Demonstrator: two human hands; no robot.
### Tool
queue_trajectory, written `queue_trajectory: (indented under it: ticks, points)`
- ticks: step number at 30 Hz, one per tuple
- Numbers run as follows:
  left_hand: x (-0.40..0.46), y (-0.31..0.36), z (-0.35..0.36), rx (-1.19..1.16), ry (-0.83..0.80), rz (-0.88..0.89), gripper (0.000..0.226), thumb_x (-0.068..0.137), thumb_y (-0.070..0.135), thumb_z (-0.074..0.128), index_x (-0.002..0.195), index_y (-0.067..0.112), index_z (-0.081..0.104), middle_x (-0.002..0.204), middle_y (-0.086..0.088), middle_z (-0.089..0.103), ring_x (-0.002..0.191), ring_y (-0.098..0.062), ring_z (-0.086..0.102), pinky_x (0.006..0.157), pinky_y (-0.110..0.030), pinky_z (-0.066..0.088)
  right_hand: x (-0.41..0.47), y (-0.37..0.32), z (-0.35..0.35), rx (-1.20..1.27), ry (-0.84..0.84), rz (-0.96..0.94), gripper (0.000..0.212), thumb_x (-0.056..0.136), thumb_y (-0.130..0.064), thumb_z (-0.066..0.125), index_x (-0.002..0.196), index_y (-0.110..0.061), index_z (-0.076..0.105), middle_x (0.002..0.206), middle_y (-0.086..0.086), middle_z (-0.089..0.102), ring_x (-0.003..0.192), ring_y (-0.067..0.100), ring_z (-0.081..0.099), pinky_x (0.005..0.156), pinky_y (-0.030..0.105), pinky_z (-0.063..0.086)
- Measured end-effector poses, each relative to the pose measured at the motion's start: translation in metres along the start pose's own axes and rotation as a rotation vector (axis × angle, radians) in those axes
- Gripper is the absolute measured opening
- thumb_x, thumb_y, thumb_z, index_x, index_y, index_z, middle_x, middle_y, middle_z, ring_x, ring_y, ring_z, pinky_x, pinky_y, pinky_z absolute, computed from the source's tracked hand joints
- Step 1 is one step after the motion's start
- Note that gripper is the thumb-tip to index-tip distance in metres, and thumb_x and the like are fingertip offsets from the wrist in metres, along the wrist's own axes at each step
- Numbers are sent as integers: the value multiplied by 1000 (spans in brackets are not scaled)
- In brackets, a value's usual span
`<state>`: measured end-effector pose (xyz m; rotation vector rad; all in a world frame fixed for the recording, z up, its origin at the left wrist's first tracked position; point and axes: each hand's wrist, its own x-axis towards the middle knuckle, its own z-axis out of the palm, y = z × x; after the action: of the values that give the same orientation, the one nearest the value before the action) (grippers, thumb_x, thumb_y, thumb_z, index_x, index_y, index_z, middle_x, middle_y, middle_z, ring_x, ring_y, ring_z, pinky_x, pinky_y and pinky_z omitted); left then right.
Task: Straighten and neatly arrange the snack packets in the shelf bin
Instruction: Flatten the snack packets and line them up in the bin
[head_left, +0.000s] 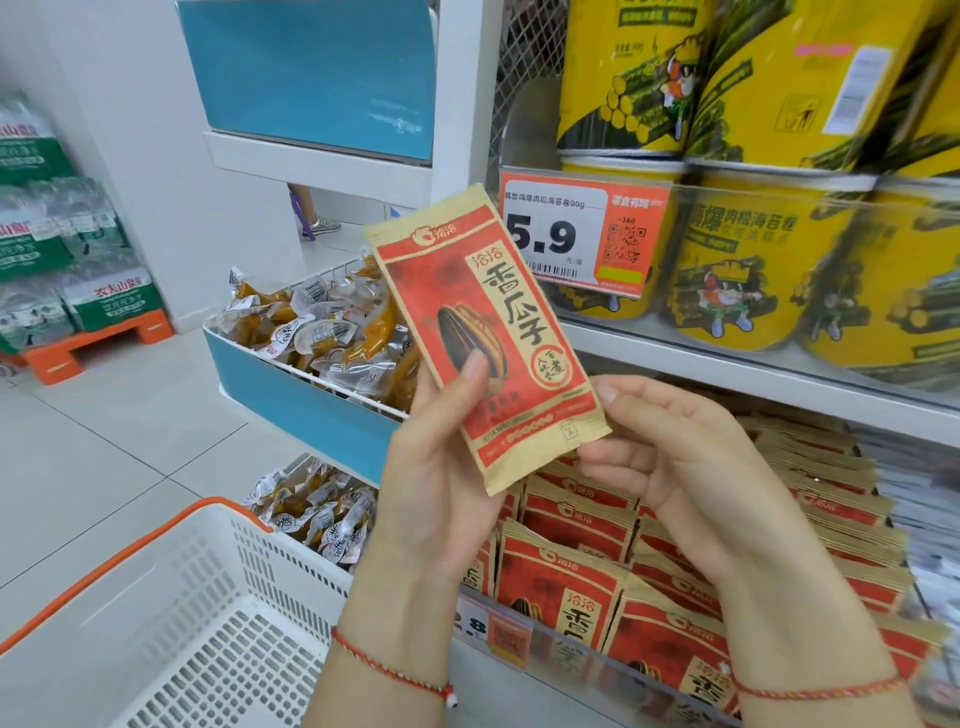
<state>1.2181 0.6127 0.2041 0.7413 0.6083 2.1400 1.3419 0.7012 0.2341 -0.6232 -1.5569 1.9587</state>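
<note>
A red and tan sunflower-seed packet (488, 322) is held upright and slightly tilted in front of the shelf. My left hand (441, 467) grips its lower left part, thumb pressed on the front. My right hand (670, 457) touches its lower right corner with the thumb, palm up and fingers relaxed. Below both hands lies the shelf bin (582, 649), behind a transparent front lip. It holds several rows of matching red packets (571, 577), standing and leaning.
Yellow seaweed-roll tubs (758, 265) fill the shelf above, behind an orange 5.9 price tag (582, 234). Blue bins of wrapped snacks (311, 332) stand at the left. A white basket with an orange handle (171, 613) sits at the lower left. Bottled-water packs (62, 260) stand far left.
</note>
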Motion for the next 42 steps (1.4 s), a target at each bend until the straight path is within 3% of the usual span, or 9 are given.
queue_trajectory:
  ticks: [4,6,11,14,19,28,34,38,42]
  points:
    - [-5,-4,10,179,26,-15,63,83,28,68,139,9,48,122,-15,66,117,-32,62,102,-55,47,2,4,2,-339,108,-68,19,95,-28,52,100,-18,68,78,-1,75,66,10,70,58,21,56]
    - [-7,-4,13,450,89,-1,53,85,26,66,136,21,53,120,-3,70,112,-21,66,99,-50,51,3,3,-1,-440,252,-183,22,95,-36,49,95,-24,68,81,-8,74,76,6,69,64,23,56]
    - [-8,-9,16,1039,-1,172,72,90,6,64,146,44,38,124,23,60,112,10,56,94,-17,46,-5,-6,4,-296,227,-425,44,76,-67,58,111,-40,57,110,-18,67,103,-8,60,87,24,52]
    - [-6,-16,13,1149,-90,151,77,79,12,59,145,46,39,128,16,59,120,1,54,100,-28,45,-2,-1,8,-203,205,-447,58,68,-63,64,119,-38,51,121,-10,64,110,-3,60,91,23,51]
    - [-7,-18,12,1128,-107,121,76,74,12,60,139,49,45,127,13,61,118,-1,57,101,-35,47,-1,1,12,-113,284,-509,41,75,-49,67,108,-29,53,116,-1,64,94,-8,63,77,8,46]
    - [-8,-15,12,1101,-146,77,77,77,11,62,143,44,43,129,11,59,118,0,56,99,-27,45,1,3,14,-17,215,-550,30,79,-35,60,106,-26,52,114,8,63,88,-7,63,74,8,46]
    - [-10,-13,13,1057,-178,72,74,78,18,67,142,47,43,123,12,62,108,2,60,91,-20,44,0,1,11,-3,215,-537,30,81,-34,61,109,-23,57,110,6,64,94,4,65,77,15,49]
    - [-13,-9,16,959,-316,-73,78,79,36,72,146,48,33,130,17,59,100,0,65,82,-20,52,1,0,6,29,256,-463,34,78,-41,61,106,-22,61,99,-3,67,91,9,64,80,26,51]
    - [-12,-5,14,938,-256,-40,76,75,40,74,143,48,40,131,14,60,118,-5,59,98,-29,50,-2,-3,1,4,187,-390,53,80,-54,66,116,-15,61,107,3,69,96,13,67,84,32,51]
